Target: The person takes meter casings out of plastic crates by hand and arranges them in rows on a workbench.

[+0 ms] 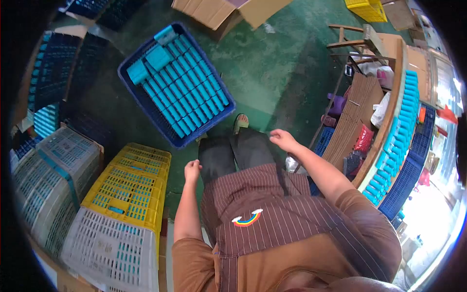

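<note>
My left hand hangs beside my left thigh with its fingers curled in loosely, and nothing shows in it. My right hand is held out past my right thigh, its fingers loosely bent and a little apart, with nothing seen between them. Ahead of my feet a dark blue crate lies on the floor, nearer to my left hand. Rows of turquoise blocks fill it, with a few more blocks laid on top at its far side. Neither hand touches the crate.
Yellow crates and white crates stand stacked on my left. To my right runs a wooden-edged bench carrying a row of turquoise pieces, with flattened cardboard below. An open cardboard box and a wooden stool stand ahead.
</note>
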A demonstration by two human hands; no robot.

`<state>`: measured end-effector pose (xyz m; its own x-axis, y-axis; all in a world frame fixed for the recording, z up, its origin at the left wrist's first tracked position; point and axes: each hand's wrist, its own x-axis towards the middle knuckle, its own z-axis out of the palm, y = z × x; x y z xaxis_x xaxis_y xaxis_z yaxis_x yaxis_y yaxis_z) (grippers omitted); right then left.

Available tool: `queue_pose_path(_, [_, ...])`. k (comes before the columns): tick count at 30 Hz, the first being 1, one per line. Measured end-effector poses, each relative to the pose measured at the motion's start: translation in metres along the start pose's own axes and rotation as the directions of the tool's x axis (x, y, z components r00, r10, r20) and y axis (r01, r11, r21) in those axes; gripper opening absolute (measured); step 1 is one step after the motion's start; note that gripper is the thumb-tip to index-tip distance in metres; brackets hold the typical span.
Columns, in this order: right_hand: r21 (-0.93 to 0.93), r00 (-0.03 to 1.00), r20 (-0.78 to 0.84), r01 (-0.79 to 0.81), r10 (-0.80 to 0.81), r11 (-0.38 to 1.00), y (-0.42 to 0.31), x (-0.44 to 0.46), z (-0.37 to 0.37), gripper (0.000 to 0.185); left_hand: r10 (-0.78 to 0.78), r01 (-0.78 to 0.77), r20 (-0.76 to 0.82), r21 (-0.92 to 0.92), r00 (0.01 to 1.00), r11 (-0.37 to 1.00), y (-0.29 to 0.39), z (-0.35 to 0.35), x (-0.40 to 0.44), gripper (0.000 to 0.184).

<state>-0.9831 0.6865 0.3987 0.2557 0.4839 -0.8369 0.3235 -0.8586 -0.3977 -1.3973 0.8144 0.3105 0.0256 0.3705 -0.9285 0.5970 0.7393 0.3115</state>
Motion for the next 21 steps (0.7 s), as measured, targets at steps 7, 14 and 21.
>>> queue_pose_path(7, [0.005, 0.993, 0.024, 0.117, -0.118, 0.993, -0.079, 0.201, 0.122, 0.048, 0.220, -0.210, -0.211, 0.069, 0.952, 0.975, 0.006, 0.007, 0.156, 0.039])
queue_pose_path(14, [-0.295, 0.960, -0.260, -0.183, 0.106, 0.938, -0.102, 0.306, 0.177, 0.079, 0.381, -0.152, -0.384, 0.508, 0.841, 0.848, 0.033, 0.022, 0.215, 0.064])
queue_pose_path(21, [-0.248, 0.919, -0.384, -0.193, 0.086, 0.949, -0.081, 0.328, 0.200, 0.094, 0.365, -0.175, -0.398, 0.438, 0.841, 0.882, 0.011, 0.030, 0.230, 0.069])
